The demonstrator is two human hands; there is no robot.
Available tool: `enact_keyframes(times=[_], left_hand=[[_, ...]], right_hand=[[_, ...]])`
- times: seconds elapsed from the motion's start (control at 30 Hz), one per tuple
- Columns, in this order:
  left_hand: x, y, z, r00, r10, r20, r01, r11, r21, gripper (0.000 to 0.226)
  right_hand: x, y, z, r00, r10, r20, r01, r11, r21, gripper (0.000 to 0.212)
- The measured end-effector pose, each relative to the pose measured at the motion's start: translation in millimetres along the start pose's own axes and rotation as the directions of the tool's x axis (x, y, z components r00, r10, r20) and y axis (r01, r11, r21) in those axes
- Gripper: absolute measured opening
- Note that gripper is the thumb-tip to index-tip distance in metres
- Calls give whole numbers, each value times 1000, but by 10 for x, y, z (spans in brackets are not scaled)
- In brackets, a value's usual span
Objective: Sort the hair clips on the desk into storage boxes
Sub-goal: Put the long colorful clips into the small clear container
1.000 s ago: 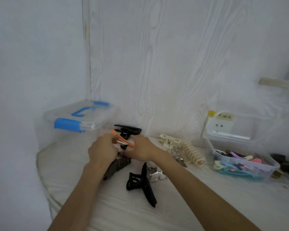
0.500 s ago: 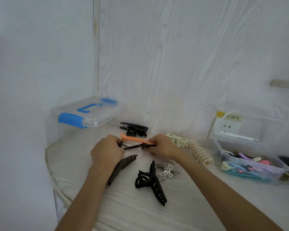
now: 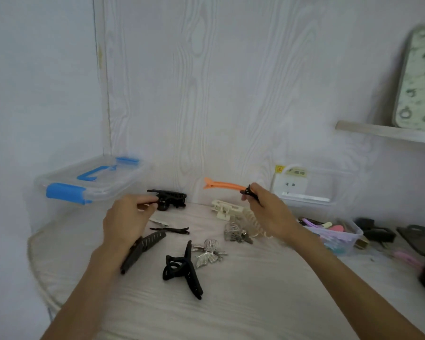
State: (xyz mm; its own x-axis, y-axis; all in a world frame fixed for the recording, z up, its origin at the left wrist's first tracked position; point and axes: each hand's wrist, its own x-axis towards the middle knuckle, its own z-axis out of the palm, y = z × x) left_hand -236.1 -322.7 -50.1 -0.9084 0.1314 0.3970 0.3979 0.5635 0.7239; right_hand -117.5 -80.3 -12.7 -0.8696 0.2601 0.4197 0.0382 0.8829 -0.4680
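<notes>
My right hand [image 3: 268, 212] is raised above the desk and grips an orange duckbill clip [image 3: 225, 185] by its end, together with a small black piece. My left hand [image 3: 127, 220] hovers over the left of the desk, thumb and forefinger pinching a thin dark clip [image 3: 146, 205]. On the desk lie a thin black clip [image 3: 171, 230], a long black comb clip [image 3: 142, 251], a big black claw clip [image 3: 182, 271], silver butterfly clips [image 3: 209, 252], a black claw clip [image 3: 169, 198] and a cream clip [image 3: 227, 208]. An open clear box [image 3: 353, 231] at the right holds coloured clips.
A closed clear box with blue latches [image 3: 91, 182] stands in the back left corner. A clear lid [image 3: 314, 185] leans on the wall behind the open box. Dark items [image 3: 375, 233] crowd the far right. A shelf [image 3: 388, 133] juts from the wall. The desk's rounded edge [image 3: 35, 253] is at left.
My hands have moved apart. The right hand has lifted the orange clip up and to the right. A thin black clip now lies on the desk between them.
</notes>
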Motion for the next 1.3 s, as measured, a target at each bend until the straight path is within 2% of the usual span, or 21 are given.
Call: enact_keyframes(times=[0.1,0.17,0.2,0.3,0.37,0.43,0.5,0.57,0.6,0.63,0.7,0.77,0.87,0.93,1.0,1.07,1.13,1.17,1.23,1.3], left_hand=[[-104,377,-15,992,121,-47,-127,977,-172,18],[-201,660,55,978,205,-38,-208,940,-270,17],[-259,820,122,970,244,-21,-238,918,-317,16],[-410,1260,456,940,337,50,-284,856,-432,17],[-495,1531,751,924,375,74,-304,837,-454,17],[-560,1748,1054,892,430,137,-344,845,-409,20],[-614,1879,1317,854,455,252,-381,877,-292,25],[-638,1917,1466,849,424,316,-370,903,-217,38],[-633,1899,1492,860,405,310,-355,912,-205,43],[-622,1870,1467,876,390,282,-346,918,-196,44],[-545,1766,1336,895,384,229,-354,921,-160,35],[-403,1551,1118,911,352,216,-331,935,-129,27],[-96,1077,689,934,231,272,-230,972,-37,26],[93,744,432,946,132,296,-164,983,83,31],[231,408,212,932,4,362,-97,967,238,39],[308,138,80,891,-110,441,-52,939,340,44],[354,-53,13,853,-172,493,-10,939,344,48],[351,-111,12,840,-172,515,-9,944,331,50],[316,-157,73,826,-164,540,-18,948,316,52],[294,-198,158,863,-155,482,-2,951,310,49]], right_hand=[[-246,333,-417,980,84,-180,-77,996,44,13],[-330,566,-646,957,163,-238,-165,986,11,13],[-370,681,-767,950,214,-225,-233,971,-61,15],[-458,971,-1017,902,429,-54,-426,861,-277,33],[-517,1058,-1103,845,534,-32,-520,807,-279,44],[-545,1096,-1131,848,507,-153,-529,826,-194,41],[-539,1057,-1123,867,406,-289,-459,876,-150,36],[-481,996,-1094,893,336,-299,-379,920,-97,38],[-438,978,-1074,912,333,-239,-363,928,-90,43],[-396,970,-1056,928,344,-145,-364,921,-138,50],[-331,982,-1024,918,395,43,-355,863,-360,60],[-288,959,-932,924,376,66,-312,844,-435,57],[-227,869,-668,965,228,130,-201,961,-188,46],[-215,827,-511,971,141,193,-121,986,-111,37],[-175,818,-460,979,180,101,-166,977,-133,36],[-140,815,-508,964,265,-38,-264,920,-290,34],[-91,716,-545,931,350,-99,-359,843,-400,29],[-66,625,-535,921,373,-111,-383,814,-437,34],[-13,443,-473,946,305,-111,-316,783,-536,47],[38,176,-309,981,184,-60,-188,831,-524,47]])
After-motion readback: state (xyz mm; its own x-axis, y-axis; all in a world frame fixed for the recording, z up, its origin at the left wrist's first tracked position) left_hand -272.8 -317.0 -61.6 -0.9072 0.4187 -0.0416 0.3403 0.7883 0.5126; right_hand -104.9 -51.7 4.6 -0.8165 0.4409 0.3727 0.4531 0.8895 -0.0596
